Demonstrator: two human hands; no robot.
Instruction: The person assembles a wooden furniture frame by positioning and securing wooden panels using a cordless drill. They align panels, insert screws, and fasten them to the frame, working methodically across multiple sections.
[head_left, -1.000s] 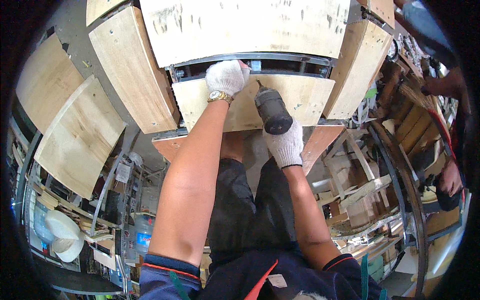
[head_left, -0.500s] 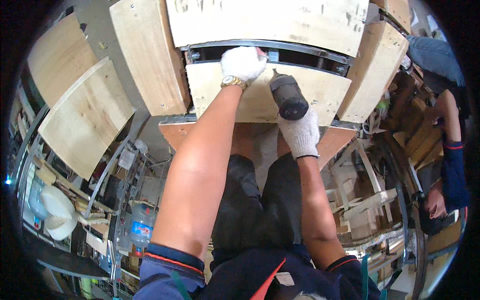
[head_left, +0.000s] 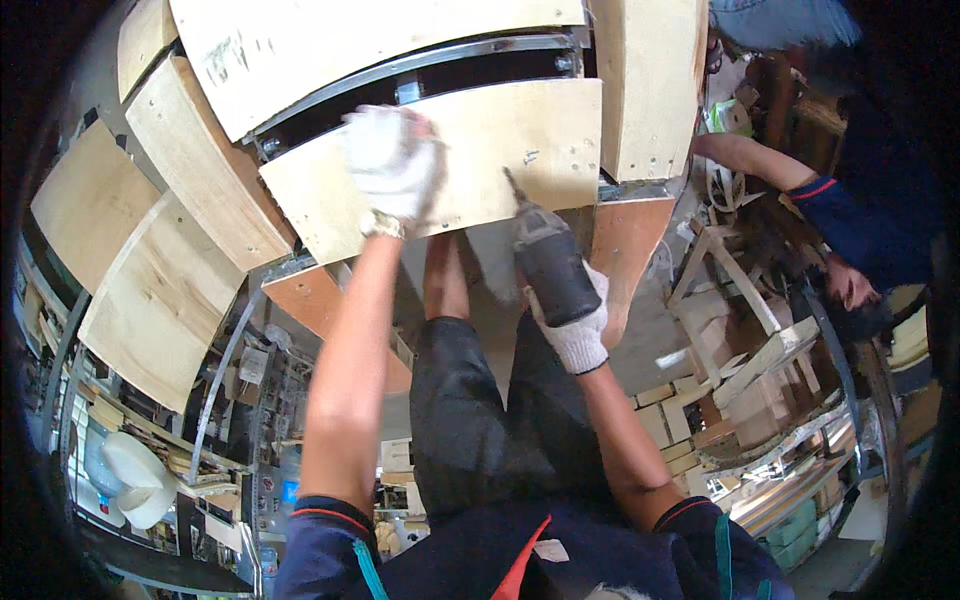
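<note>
My right hand (head_left: 577, 332), in a white knit glove, grips a dark power drill (head_left: 553, 262). Its thin bit points up and slightly left, over the right half of a pale plywood panel (head_left: 470, 150). A few small screws (head_left: 530, 157) lie on that panel beyond the bit. My left hand (head_left: 392, 165), also gloved, is over the panel's left part, just below a dark gap with a metal rail (head_left: 340, 85). Motion smears its fingers, so I cannot tell what they hold.
Larger plywood panels (head_left: 350, 40) stand beyond the gap and on both sides. Reddish boards (head_left: 625, 255) angle down below the panel's ends. At the right, another person's arm (head_left: 745, 155) reaches in above wooden frames (head_left: 745, 290). Shelving with bottles and offcuts lies left.
The view has turned, shifting the panels leftward. My left hand has come back from the gap onto the panel. The drill has moved toward the panel's right end.
</note>
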